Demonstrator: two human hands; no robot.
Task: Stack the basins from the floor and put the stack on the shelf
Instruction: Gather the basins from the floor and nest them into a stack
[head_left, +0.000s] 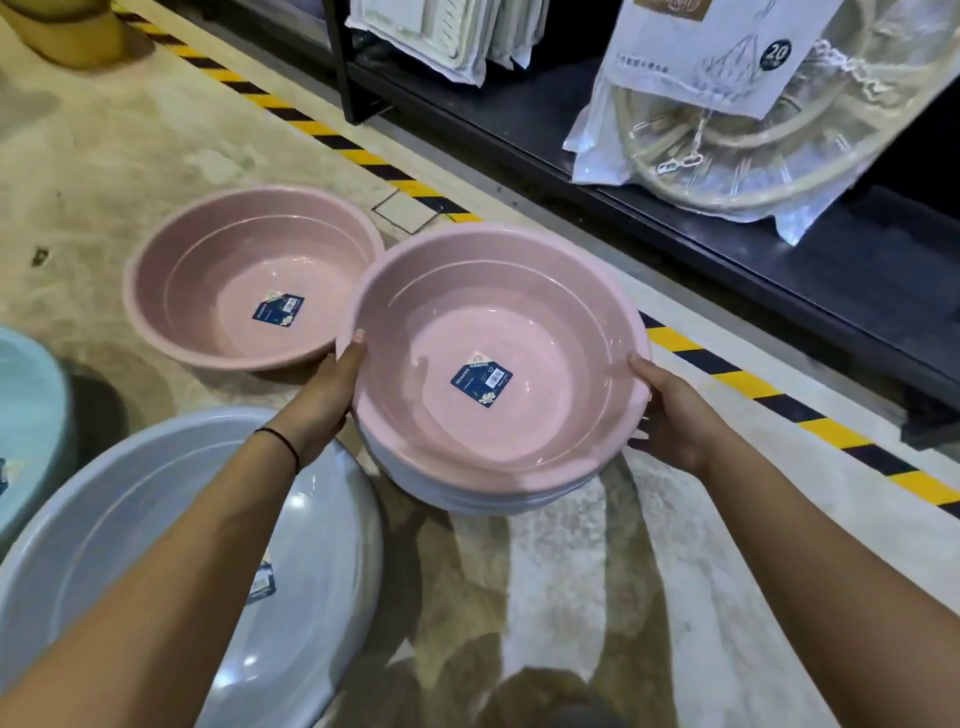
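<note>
A stack of basins (498, 483), pink on top with pale grey-white ones beneath, is held between both hands above the floor. My left hand (324, 400) grips its left rim and my right hand (670, 410) grips its right rim. A second pink basin (208, 270) with a blue label sits alone on the floor to the left, its rim close to the stack. A large grey basin (130, 519) lies at the lower left, partly under my left forearm. The edge of a light teal basin (26, 415) shows at the far left. The black shelf (779, 244) runs along the upper right.
Bagged goods stand on the shelf: a round hanger rack in clear plastic (737, 130) and white trays (441, 36). Yellow-black hazard tape (753, 384) marks the floor along the shelf front. A tan object (62, 31) stands at the top left.
</note>
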